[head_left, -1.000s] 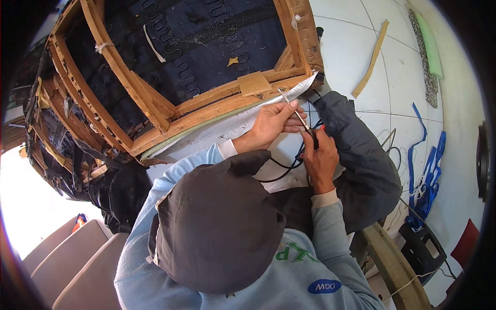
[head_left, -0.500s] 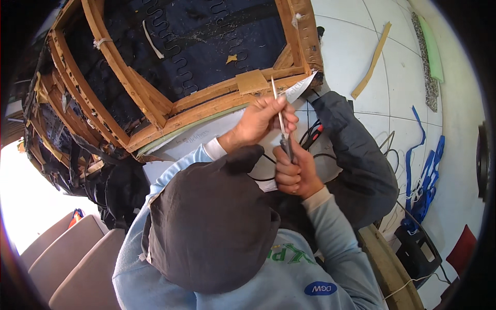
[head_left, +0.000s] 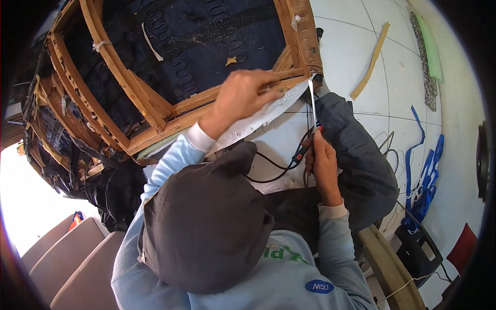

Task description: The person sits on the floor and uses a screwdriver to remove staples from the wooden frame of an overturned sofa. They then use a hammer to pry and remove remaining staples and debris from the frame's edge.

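My right hand (head_left: 322, 157) grips a knife-like tool (head_left: 313, 103) with a long, narrow silver blade. Its tip reaches the pointed end of a white printed strip (head_left: 258, 120) at the near right corner of a wooden furniture frame (head_left: 194, 118). The fingers cover most of the tool's handle. My left hand (head_left: 240, 98) lies over the near rail, fingers stretched to the right and thumb apart, beside the strip's upper edge. The strip hangs along the rail's outer side. A black cable with a red-marked part (head_left: 298, 157) runs just left of my right hand.
Wavy metal springs (head_left: 175, 57) cross dark cloth inside the frame. To the right, a yellowish strip (head_left: 371, 61) lies on white tiles, with blue straps (head_left: 429, 173) farther over. Beige padded panels (head_left: 67, 253) stand at lower left. My dark-trousered leg (head_left: 359, 155) is bent beside the frame corner.
My left hand has left the blade and moved left onto the rail. My right hand has moved right, bringing the knife-like tool to the frame corner. More of the white strip shows.
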A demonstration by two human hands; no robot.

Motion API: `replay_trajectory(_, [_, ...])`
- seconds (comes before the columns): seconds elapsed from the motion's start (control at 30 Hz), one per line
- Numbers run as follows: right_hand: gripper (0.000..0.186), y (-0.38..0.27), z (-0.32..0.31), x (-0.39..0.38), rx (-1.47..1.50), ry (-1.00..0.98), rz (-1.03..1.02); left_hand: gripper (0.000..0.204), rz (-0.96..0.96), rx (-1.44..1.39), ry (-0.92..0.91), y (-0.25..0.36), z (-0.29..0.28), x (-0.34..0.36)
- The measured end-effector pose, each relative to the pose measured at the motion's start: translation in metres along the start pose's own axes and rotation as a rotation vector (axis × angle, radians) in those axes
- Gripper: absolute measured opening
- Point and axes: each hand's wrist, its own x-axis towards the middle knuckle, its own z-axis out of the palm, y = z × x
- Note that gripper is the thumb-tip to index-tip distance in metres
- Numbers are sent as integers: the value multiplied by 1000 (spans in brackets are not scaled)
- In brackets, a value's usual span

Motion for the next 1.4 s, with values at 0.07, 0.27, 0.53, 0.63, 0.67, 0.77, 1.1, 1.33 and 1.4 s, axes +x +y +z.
replay_trajectory(0.07, [53, 7, -3, -1, -43, 6, 4, 27, 42, 51, -15, 4, 6, -9])
replay_trajectory(0.27, [54, 27, 4, -1, -344, -4, -204, 23, 66, 54, 101, 13, 12, -13])
replay_trajectory(0.53, [51, 33, -4, -15, -448, 64, -193, 15, 156, 144, 149, 14, 19, -5])
replay_trajectory(0.63, [50, 31, -7, -17, -399, 64, -211, 9, 261, 249, 199, 24, 16, -5])
replay_trajectory(0.67, [49, 28, -7, -17, -392, 77, -229, 10, 313, 214, 141, 30, 15, -12])
replay_trajectory(0.77, [46, 31, -8, -9, -267, 86, -232, 12, 427, 104, -24, 37, 14, -35])
replay_trajectory(1.1, [38, 18, 9, -6, -601, 200, -263, 29, -93, 12, -104, 13, 18, -4])
replay_trajectory(1.33, [44, 33, -1, -10, -127, 145, -217, 57, 9, 374, 118, 41, 28, -18])
replay_trajectory(1.4, [42, 26, 2, -9, -79, 163, -247, 61, 38, 401, 67, 45, 28, -23])
